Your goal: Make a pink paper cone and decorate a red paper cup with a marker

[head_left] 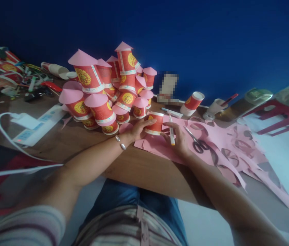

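My left hand [139, 129] is closed around the left side of a red paper cup [155, 124] with a yellow emblem and pale bands at top and bottom. The cup is over the pink paper at the table's front. My right hand [181, 139] holds a slim white marker [171, 132] with a yellow-orange end, its fingers close to the cup's right side. Whether those fingers touch the cup I cannot tell. To the right, scissors [198, 146] with dark handles lie on the pink paper [159, 147].
Several red cups with pink cone roofs [82, 58] are stacked at left. A white power strip [43, 124] with a cable is nearer the left edge. Two stacked cups [194, 102], a tape roll [209, 116] and curled pink offcuts [236, 150] occupy the right side. A blue wall stands behind.
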A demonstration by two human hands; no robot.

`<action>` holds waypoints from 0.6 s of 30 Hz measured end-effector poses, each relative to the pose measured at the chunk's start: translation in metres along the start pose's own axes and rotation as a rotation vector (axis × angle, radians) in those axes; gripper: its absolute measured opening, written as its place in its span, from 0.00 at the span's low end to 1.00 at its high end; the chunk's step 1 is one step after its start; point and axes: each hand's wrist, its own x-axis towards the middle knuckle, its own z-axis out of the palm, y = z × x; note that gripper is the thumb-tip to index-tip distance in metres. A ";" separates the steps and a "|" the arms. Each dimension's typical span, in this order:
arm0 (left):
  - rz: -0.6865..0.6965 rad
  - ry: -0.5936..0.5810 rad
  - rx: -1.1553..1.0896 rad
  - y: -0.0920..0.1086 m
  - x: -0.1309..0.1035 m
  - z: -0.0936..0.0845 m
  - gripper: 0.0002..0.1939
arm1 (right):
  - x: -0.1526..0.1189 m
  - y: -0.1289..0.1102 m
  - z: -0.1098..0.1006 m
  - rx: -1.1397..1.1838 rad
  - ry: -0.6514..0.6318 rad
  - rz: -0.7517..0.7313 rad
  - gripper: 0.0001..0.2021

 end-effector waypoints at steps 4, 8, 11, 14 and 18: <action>-0.041 0.025 -0.014 -0.002 0.002 -0.008 0.24 | 0.002 -0.004 -0.002 -0.012 0.013 0.000 0.15; -0.045 0.026 -0.029 -0.002 0.002 -0.009 0.24 | 0.003 -0.010 -0.007 -0.023 0.003 -0.001 0.11; -0.014 0.054 -0.023 -0.002 0.003 -0.010 0.23 | 0.004 -0.013 -0.010 -0.019 -0.001 -0.026 0.09; 0.012 0.091 -0.021 -0.005 0.005 -0.015 0.21 | 0.005 -0.014 -0.011 -0.028 0.015 -0.100 0.10; 0.022 0.087 -0.021 -0.007 0.008 -0.021 0.19 | 0.005 -0.017 -0.013 -0.077 0.021 -0.170 0.12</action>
